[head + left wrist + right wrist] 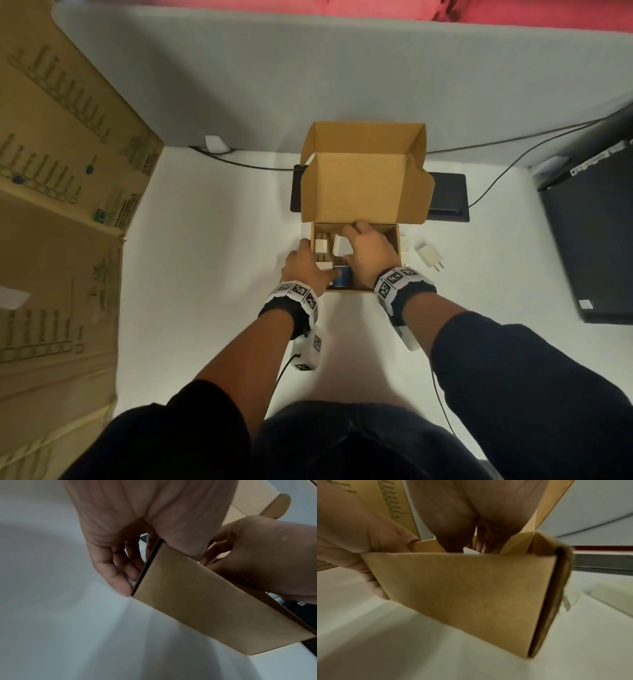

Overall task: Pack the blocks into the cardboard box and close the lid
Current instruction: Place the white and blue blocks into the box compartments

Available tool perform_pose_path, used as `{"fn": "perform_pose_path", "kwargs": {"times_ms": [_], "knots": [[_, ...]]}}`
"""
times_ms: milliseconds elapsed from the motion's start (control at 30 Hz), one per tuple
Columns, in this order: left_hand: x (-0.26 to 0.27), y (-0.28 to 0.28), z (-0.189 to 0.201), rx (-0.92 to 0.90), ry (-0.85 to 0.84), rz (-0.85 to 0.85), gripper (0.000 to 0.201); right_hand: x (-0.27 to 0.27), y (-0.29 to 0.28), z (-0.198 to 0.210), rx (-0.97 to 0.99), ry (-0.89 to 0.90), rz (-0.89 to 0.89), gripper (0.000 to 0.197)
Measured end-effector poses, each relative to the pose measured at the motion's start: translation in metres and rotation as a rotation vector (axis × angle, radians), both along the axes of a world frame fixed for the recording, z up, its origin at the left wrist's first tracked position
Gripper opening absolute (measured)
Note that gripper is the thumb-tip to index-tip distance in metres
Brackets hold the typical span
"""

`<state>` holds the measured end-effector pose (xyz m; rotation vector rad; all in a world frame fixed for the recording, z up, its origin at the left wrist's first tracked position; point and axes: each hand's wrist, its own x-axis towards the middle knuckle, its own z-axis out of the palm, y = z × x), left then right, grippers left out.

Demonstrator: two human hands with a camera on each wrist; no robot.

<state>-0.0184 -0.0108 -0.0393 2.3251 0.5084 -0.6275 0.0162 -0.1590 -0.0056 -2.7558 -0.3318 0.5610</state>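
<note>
Both hands working at open brown cardboard box (pixel 390 236) | left hand (pixel 303 265) gripping its 9 o'clock wall | right hand (pixel 368 251) reaching inside, grasp unclear | white plug-shaped block (pixel 430 257) lying at 3 o'clock

A large printed cardboard sheet (pixel 65 192) stands along the left of the white table (pixel 212 260). A grey partition (pixel 308 75) rises behind. A black cable (pixel 507 144) runs along its foot to a dark flat device (pixel 448 197). A black case (pixel 592 240) lies at right.
</note>
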Motion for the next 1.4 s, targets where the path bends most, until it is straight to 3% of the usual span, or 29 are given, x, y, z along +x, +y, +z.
{"fn": "perform_pose_path", "kwargs": {"times_ms": [167, 400, 567, 767, 900, 1033, 1100, 1200, 1300, 1400], "knots": [[0.0, -0.001, 0.001, 0.003, -0.008, 0.0, 0.071, -0.002, -0.001, -0.01, -0.047, 0.034, 0.108, 0.041], [-0.001, 0.0, 0.001, -0.018, -0.012, 0.008, 0.066, 0.0, 0.004, -0.015, -0.017, 0.082, 0.059, 0.029], [0.0, 0.001, 0.002, -0.007, 0.005, -0.011, 0.066, -0.001, 0.006, -0.018, 0.061, 0.125, -0.052, 0.037], [0.001, 0.001, 0.005, -0.028, 0.009, -0.006, 0.066, -0.004, 0.002, -0.008, 0.083, 0.174, -0.026, 0.054], [0.0, 0.002, 0.004, -0.064, 0.021, 0.008, 0.071, -0.012, -0.015, 0.003, 0.184, 0.078, -0.062, 0.04], [0.002, 0.003, 0.003, -0.102, 0.021, 0.032, 0.097, -0.024, -0.041, 0.02, 0.329, -0.162, -0.154, 0.027], [0.004, 0.001, 0.008, -0.099, 0.021, 0.044, 0.106, -0.032, -0.06, 0.019, 0.317, -0.23, -0.255, 0.022], [0.006, -0.004, 0.014, -0.073, 0.0, 0.069, 0.102, -0.042, -0.09, 0.013, 0.219, -0.216, -0.432, 0.014], [0.004, -0.013, 0.017, -0.073, -0.041, 0.091, 0.092, -0.057, -0.116, 0.006, 0.081, 0.011, -0.457, 0.031], [-0.001, -0.024, 0.017, -0.022, -0.032, 0.113, 0.116, -0.077, -0.128, -0.003, -0.085, 0.202, -0.313, 0.065]]}}
